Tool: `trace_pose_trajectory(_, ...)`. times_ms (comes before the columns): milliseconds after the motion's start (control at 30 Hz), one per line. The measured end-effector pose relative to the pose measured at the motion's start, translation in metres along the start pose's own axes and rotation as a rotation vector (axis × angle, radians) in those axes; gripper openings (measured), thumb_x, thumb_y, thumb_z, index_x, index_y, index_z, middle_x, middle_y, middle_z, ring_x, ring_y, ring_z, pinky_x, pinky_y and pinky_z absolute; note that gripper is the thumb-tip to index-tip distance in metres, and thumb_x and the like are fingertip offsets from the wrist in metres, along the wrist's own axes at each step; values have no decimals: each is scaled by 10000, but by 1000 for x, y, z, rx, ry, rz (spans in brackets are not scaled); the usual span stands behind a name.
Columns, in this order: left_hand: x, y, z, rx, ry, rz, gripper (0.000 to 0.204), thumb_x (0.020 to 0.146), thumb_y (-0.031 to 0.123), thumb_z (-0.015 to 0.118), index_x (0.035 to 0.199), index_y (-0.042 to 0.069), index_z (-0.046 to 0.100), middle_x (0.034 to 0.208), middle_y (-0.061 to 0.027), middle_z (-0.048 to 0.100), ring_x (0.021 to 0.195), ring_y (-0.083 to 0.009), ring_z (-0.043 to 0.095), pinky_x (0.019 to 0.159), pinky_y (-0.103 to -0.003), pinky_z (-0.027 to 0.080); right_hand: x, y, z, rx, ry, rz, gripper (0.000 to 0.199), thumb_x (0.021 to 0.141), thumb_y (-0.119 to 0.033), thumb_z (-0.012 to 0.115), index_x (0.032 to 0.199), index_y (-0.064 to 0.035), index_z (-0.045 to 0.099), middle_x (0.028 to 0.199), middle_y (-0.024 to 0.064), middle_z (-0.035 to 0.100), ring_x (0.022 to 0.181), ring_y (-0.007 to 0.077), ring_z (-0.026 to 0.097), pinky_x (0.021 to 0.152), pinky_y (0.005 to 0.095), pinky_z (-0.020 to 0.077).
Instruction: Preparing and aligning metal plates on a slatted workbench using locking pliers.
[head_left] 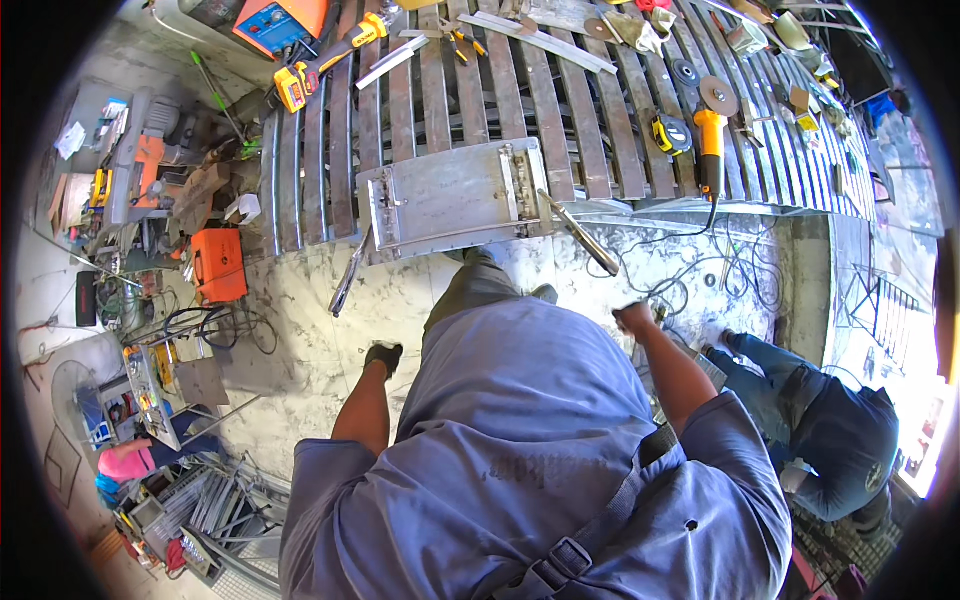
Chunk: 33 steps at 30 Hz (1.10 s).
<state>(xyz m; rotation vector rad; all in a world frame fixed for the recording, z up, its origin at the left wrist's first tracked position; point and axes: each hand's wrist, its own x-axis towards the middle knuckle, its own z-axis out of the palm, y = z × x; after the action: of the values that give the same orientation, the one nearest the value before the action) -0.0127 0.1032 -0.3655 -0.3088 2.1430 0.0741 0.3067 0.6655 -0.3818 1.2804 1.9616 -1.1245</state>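
My left hand (384,357), dark in the picture, hangs beside my body with its fingers a little apart and nothing visible in it. Out to my right, my right hand (634,318) is held in the air, its fingers curled in and no object showing. Both hands are apart from the slatted metal workbench (432,95). On its near edge lies a rectangular grey metal panel (450,195) with strips along its ends. A metal clamp handle (350,275) juts from the panel's left side, and another clamp handle (585,240) from its right, nearest my right hand.
On the bench are a yellow cordless grinder (298,85), a corded grinder (710,145), a tape measure (671,135) and metal bars (540,40). Cables (690,280) lie on the floor. An orange case (218,265) stands left; a co-worker (835,430) bends at right, another person (130,458) far left.
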Motion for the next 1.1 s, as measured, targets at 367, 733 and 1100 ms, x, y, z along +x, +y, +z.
trace_pose_trajectory(367, -132, 61, -76, 506, 846, 1050, 182, 865, 200, 656, 1034, 131, 648, 888, -130, 585, 835, -323, 600, 690, -473, 452, -14, 109, 72, -345, -76, -61, 326, 902, -355, 658, 729, -86, 719, 685, 59, 717, 652, 193, 711, 602, 378, 551)
trace_pose_trajectory(733, -124, 161, -187, 113, 862, 1275, 350, 784, 230, 746, 1115, 142, 673, 1032, -123, 603, 983, -353, 578, 850, -482, 458, -133, -11, 122, 102, 149, 57, 339, 866, -374, 685, 763, -60, 761, 702, 90, 728, 635, 222, 680, 620, 382, 523)
trace_pose_trajectory(1100, -81, 196, -214, 217, 502, 1577, 175, 815, 204, 698, 948, 101, 748, 944, -157, 662, 947, -369, 628, 838, -479, 496, -226, -80, 218, 165, 222, 147, 393, 837, -366, 734, 809, 25, 728, 749, 145, 735, 682, 221, 720, 678, 385, 559)
